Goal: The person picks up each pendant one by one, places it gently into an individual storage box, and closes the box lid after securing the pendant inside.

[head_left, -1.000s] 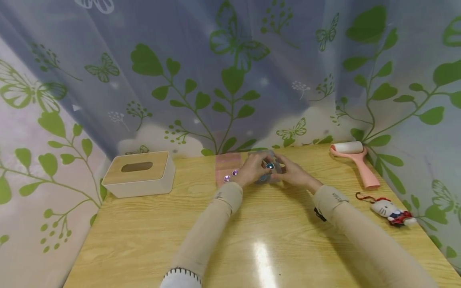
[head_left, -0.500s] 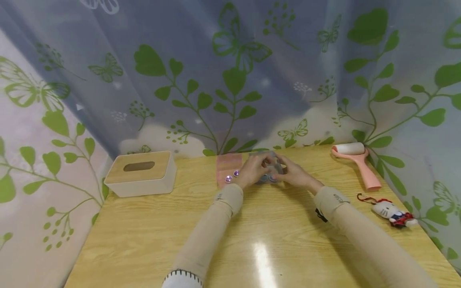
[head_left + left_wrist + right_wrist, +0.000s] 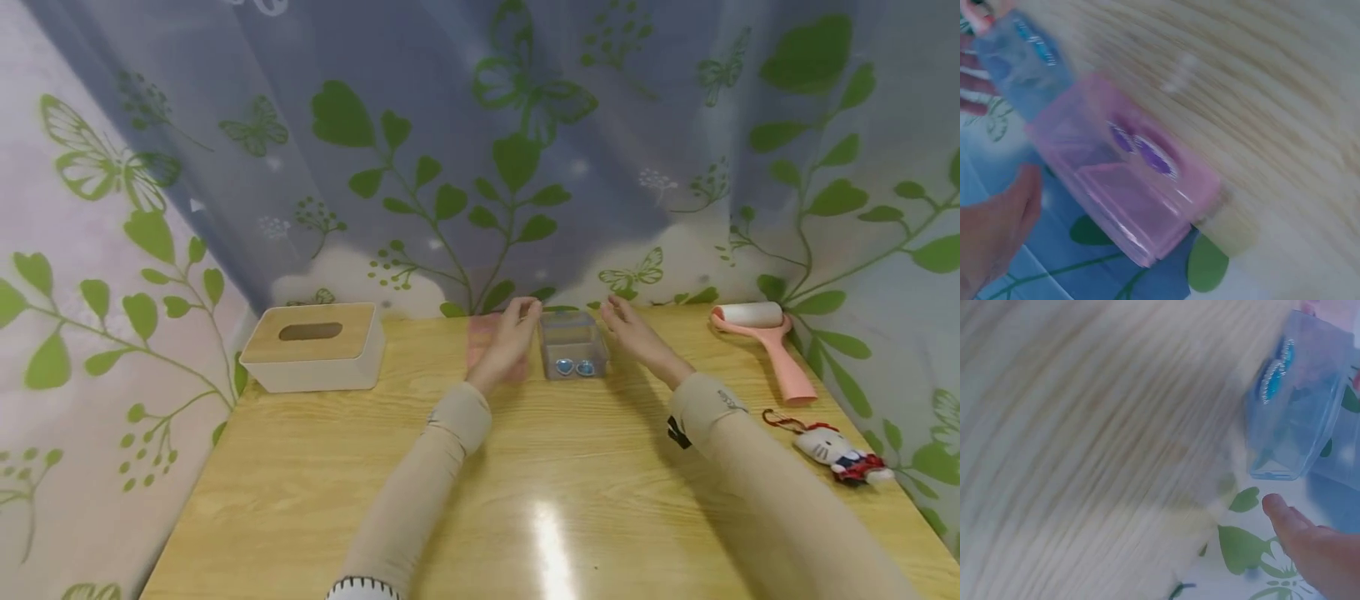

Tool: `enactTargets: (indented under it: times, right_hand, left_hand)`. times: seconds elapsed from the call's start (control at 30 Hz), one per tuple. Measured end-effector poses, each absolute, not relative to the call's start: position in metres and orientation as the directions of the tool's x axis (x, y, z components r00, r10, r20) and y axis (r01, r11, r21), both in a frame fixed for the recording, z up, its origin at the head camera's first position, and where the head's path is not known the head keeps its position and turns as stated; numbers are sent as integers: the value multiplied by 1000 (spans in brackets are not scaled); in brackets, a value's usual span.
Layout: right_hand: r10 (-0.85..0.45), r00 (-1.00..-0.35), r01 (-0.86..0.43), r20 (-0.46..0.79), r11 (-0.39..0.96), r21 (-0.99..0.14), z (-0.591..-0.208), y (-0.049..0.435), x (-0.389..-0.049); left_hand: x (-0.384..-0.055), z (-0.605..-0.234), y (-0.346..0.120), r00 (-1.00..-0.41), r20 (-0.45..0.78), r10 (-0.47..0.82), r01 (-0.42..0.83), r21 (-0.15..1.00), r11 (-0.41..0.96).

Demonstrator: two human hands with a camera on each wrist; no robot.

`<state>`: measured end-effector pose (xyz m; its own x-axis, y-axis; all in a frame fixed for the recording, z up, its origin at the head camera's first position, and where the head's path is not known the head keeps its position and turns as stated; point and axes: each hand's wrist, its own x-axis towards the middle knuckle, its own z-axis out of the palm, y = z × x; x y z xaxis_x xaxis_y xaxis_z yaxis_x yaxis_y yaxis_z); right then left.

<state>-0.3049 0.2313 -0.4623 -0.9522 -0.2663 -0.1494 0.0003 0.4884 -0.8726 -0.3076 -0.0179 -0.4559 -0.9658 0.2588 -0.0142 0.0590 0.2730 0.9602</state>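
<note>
Two beige sleeves [image 3: 420, 475] rise from the lower edge of the head view and slant inward toward the centre. The left hand [image 3: 510, 337] points up the frame just left of the blue box [image 3: 573, 345], its fingers loosely bent and gripping nothing; it hides part of the pink box [image 3: 481, 340] behind it. The right hand [image 3: 633, 337], just right of the blue box, angles toward the upper left with relaxed fingers and likewise holds nothing. The blue box stands on the table [image 3: 585, 467], right of centre in the frame, with blue gems [image 3: 565, 367] on its near wall.

Lower left in the blurred left wrist view, the thumb [image 3: 1000, 234] is apart from the pink box, whose purple gems [image 3: 1155, 156] show near the middle. In the right wrist view, the right hand enters at lower right, a fingertip [image 3: 1274, 504] near the blue box's end but apart from it.

A tissue box [image 3: 313, 348] sits at left in the head view, a lint roller [image 3: 782, 358] and plush keyring [image 3: 840, 450] at right.
</note>
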Motion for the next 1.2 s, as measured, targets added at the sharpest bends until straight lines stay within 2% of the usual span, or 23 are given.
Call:
enactTargets:
  times: [0.1,0.23,0.33,0.57,0.8,0.97,1.2]
  right_hand:
    - [-263,-944,73,-201,424,-903,-459,231,-308]
    - [-272,-928,151,-254,348,-925,-458,230,-312]
    - [-289,-915,191,-282,306,-933,-458,228,-316]
    - [-308,-900,217,-308,295,-930,-454,218,-319]
    - [-289,-907,238,-306,248,-939,-454,213,-321]
    - [-252,-920,259,-300,186,-948,-452,210,-320]
    - [-202,-934,276,-296,120,-953,-452,204,-320]
  left_hand:
    - [-304,-448,-16,-951,-122,284,-61,974,217]
    - [-301,-440,-15,-893,-270,360,-230,961,151]
    - [-303,-437,-11,-870,-332,365,-300,943,144]
    - [-311,-440,1,-874,-367,317,-317,927,200]
    - [-316,-446,5,-880,-367,303,-352,930,103]
    - [-316,-446,5,-869,-393,302,-386,919,85]
    - [-319,-447,9,-874,-335,353,-338,940,57]
